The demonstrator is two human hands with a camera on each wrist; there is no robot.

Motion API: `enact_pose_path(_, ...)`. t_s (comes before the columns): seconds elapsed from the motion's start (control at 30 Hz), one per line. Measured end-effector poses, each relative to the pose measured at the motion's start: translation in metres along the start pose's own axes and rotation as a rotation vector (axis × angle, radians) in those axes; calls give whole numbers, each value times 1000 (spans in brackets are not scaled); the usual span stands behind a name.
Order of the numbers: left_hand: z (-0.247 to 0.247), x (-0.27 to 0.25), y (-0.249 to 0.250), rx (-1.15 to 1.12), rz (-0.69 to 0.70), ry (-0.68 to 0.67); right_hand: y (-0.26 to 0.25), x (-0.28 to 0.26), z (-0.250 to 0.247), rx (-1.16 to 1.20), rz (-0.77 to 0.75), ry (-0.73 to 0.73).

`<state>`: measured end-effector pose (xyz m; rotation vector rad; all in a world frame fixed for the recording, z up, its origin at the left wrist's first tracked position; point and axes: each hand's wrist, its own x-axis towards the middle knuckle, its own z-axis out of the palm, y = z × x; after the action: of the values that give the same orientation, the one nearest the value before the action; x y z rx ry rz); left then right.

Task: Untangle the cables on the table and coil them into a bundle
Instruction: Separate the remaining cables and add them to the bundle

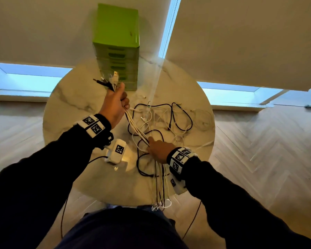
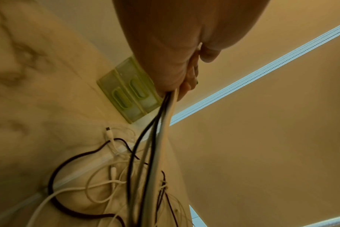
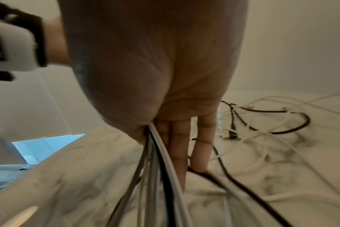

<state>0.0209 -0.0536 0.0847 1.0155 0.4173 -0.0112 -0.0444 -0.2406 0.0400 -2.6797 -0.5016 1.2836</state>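
Note:
My left hand (image 1: 115, 105) is raised above the round marble table (image 1: 70, 105) and grips a bundle of black and white cables (image 1: 133, 125), with their plugs (image 1: 109, 80) sticking out above the fist. The strands run down and right to my right hand (image 1: 159, 150), which lies low on the table. In the right wrist view its fingers (image 3: 201, 153) are straight and touch the tabletop, while the thumb holds the bundle (image 3: 159, 169) against the palm. The far ends (image 1: 158, 205) hang over the front edge. A loose tangle of cables (image 1: 171, 119) lies behind the right hand.
A green drawer unit (image 1: 117, 42) stands at the back of the table, close behind my left hand. A white blind wand (image 1: 154, 83) hangs down to the tangle. The wooden floor (image 1: 258, 150) surrounds the table.

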Motion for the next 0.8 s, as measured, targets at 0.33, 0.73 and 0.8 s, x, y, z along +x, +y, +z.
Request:
enact_pose_path(0.33, -2, 3, -13, 57, 46, 83, 30, 32, -63, 359, -148, 2)
enact_pose_path(0.73, -13, -6, -30, 90, 2, 194, 27, 122, -24, 4, 107, 102)
enact_pose_path(0.8, -14, -7, -34, 99, -3, 197, 23, 117, -27, 0, 98, 118)
